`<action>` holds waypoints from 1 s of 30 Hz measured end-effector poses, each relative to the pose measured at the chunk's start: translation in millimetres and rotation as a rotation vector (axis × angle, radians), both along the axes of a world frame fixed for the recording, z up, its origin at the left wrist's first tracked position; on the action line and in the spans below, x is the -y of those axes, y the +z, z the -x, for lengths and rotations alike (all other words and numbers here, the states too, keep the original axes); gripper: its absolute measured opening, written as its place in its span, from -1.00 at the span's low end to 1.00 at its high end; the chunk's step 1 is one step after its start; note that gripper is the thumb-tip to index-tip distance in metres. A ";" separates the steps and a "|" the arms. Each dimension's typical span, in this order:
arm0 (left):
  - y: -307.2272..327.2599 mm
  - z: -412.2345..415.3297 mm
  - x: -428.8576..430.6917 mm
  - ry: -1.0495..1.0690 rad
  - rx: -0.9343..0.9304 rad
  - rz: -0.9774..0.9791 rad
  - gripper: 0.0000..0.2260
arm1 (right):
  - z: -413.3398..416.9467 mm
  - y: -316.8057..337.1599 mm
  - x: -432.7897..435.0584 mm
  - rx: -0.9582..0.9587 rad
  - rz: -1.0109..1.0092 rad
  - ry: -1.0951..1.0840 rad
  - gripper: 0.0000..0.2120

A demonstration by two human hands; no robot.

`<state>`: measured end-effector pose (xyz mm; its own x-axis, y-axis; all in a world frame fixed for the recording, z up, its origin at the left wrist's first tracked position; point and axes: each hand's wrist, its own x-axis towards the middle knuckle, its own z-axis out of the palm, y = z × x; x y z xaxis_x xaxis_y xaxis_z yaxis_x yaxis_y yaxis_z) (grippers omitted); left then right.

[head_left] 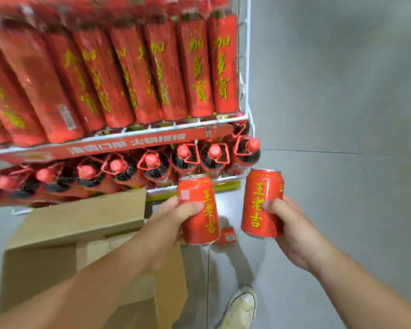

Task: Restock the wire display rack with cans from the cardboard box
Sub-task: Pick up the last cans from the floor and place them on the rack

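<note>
My left hand [169, 222] grips a red can with yellow characters [199, 210], held upright in front of the lower shelf. My right hand [292, 224] holds a second red can [261, 203] just right of the first, off the rack's right corner. The white wire display rack [247, 96] fills the upper left. Its upper shelf carries tall red bottles [199, 67] and its lower shelf carries dark bottles with red caps [185, 157]. The cardboard box [76, 224] stands open on the floor at lower left, under my left forearm. Its inside is hidden.
A red banner strip [128, 143] runs along the front of the upper shelf. A small red carton [227, 236] lies on the grey floor below the cans. My leg and white shoe [241, 305] stand right of the box. A grey wall [342, 79] is on the right.
</note>
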<state>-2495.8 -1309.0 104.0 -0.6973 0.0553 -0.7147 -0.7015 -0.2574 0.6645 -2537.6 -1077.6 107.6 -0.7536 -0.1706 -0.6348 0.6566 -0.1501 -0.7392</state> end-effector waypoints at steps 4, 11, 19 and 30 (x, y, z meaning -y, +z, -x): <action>115.7 -6.0 19.5 0.143 -0.053 -0.085 -0.52 | -5.4 115.6 22.1 -0.032 0.068 0.051 -0.36; 322.8 -19.2 73.9 0.104 -0.273 -0.022 -0.54 | -13.2 328.1 87.0 -0.233 0.064 0.115 -0.08; 512.2 -47.8 144.5 0.036 -0.523 0.188 -0.46 | -28.7 513.0 146.3 -0.494 0.098 0.157 -0.42; 696.1 -67.6 214.6 0.321 -0.815 0.448 -0.63 | -16.0 678.0 206.9 -0.783 0.009 0.161 -0.70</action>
<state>-2428.2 -1523.6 800.0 -0.9205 -0.3817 0.0837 0.0745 0.0388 0.9965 -2521.6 -1284.5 785.6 -0.9453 -0.3183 0.0708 -0.0387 -0.1058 -0.9936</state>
